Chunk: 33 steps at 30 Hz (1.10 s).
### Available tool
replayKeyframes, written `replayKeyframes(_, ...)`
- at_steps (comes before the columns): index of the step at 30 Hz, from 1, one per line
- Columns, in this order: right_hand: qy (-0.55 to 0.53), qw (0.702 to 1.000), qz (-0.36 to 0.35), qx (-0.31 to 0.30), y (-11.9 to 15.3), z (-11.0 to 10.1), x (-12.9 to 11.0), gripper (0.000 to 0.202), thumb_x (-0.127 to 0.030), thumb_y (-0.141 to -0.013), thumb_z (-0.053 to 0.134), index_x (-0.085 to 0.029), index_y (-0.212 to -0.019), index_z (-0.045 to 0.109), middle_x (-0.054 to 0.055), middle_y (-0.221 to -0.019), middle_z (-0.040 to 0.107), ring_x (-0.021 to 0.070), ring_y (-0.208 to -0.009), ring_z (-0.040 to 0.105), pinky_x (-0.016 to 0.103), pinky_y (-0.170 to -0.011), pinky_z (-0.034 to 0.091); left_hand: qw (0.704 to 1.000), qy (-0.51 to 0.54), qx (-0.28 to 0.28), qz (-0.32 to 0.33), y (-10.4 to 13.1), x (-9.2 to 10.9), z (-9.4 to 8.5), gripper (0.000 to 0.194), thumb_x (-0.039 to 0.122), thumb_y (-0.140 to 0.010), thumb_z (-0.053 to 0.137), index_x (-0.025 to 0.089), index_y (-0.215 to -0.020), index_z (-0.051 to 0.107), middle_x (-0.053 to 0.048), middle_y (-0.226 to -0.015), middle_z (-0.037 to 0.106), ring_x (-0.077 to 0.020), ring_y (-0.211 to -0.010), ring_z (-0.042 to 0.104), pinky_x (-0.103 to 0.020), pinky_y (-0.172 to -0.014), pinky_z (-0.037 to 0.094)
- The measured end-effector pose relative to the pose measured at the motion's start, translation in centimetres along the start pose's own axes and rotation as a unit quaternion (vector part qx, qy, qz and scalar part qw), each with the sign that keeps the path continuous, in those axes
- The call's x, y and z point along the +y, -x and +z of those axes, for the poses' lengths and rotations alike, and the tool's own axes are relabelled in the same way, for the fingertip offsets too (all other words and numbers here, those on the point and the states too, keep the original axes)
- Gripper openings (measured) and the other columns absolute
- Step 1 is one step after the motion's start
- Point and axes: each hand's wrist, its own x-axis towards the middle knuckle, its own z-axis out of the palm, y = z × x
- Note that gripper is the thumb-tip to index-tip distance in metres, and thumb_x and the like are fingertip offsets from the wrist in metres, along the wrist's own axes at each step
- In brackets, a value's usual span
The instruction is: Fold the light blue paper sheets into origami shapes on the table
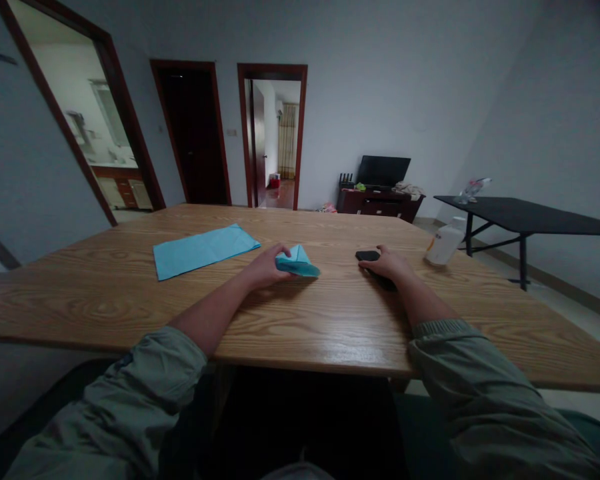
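Across the middle of the wood-grain table, the folded blue cloth sits in the left hand, its free tip pointing toward about four o'clock and one fold standing up at twelve. Fingers and thumb close on its left end. Between nine and ten o'clock from that hand, a flat rectangular blue cloth lies with its long axis running from between eight and nine to between two and three.

At three o'clock from the left hand, a black phone lies partly covered by the right hand, its visible end toward ten o'clock. Thumb and fingers grip its sides, palm down. The left forearm reaches toward two o'clock, the right between ten and eleven, both olive sleeves pushed up the forearms.

Between two and three o'clock from the right hand stands a white bottle, leaning in view toward one o'clock; its opaque wall hides the contents.
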Motion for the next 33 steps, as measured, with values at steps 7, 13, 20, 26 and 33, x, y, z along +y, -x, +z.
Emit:
replayKeyframes(7,0.010,1.000,0.011,-0.008,0.9,-0.6,-0.7,0.095,-0.072,-0.062,0.060,-0.018,-0.138,0.037,0.020,-0.119,0.056,0.0349,-0.109,0.054,0.045,-0.087,0.041,0.999,0.012,-0.010,0.050,-0.1,-0.6,0.3,0.052,0.041,-0.057,0.076,0.023,-0.099,0.054,-0.003,-0.102,0.058,-0.0210,-0.092,0.054,-0.030,-0.080,0.041)
replayKeyframes(13,-0.004,1.000,0.015,-0.003,1.9,-1.1,-1.2,0.086,-0.066,-0.064,0.063,-0.019,-0.133,0.043,0.019,-0.117,0.057,0.0345,-0.110,0.053,0.046,-0.089,0.040,0.997,0.002,-0.029,0.072,-0.2,-1.1,0.3,0.050,0.018,-0.056,0.068,0.022,-0.104,0.054,-0.003,-0.106,0.056,-0.0216,-0.098,0.053,-0.031,-0.086,0.041)
replayKeyframes(20,-0.058,0.987,-0.109,0.105,3.7,-2.3,-4.3,0.071,-0.060,-0.073,0.059,-0.016,-0.129,0.049,0.019,-0.128,0.050,0.0354,-0.120,0.044,0.050,-0.100,0.032,0.999,0.023,0.027,0.035,0.1,-0.3,0.2,0.044,0.020,-0.061,0.065,0.020,-0.102,0.049,0.000,-0.086,0.056,-0.0135,-0.069,0.051,-0.025,-0.066,0.040)
replayKeyframes(26,-0.317,0.867,-0.383,0.028,9.0,-3.3,-10.3,0.046,-0.045,-0.085,0.053,-0.022,-0.125,0.052,0.008,-0.123,0.058,0.0231,-0.110,0.055,0.038,-0.089,0.045,0.996,0.062,0.052,0.030,-0.1,0.0,-0.1,0.036,0.026,-0.063,0.067,0.020,-0.096,0.053,0.001,-0.081,0.058,-0.0123,-0.065,0.052,-0.024,-0.063,0.042)
replayKeyframes(33,-0.328,0.834,-0.444,-0.005,12.6,-3.5,-12.6,0.052,-0.041,-0.070,0.071,-0.021,-0.116,0.057,0.006,-0.108,0.064,0.0209,-0.094,0.060,0.033,-0.082,0.046,0.993,0.078,0.064,0.060,-0.5,-0.3,0.0,0.029,0.035,-0.064,0.071,0.020,-0.089,0.065,-0.004,-0.090,0.063,-0.0164,-0.078,0.057,-0.028,-0.072,0.046)
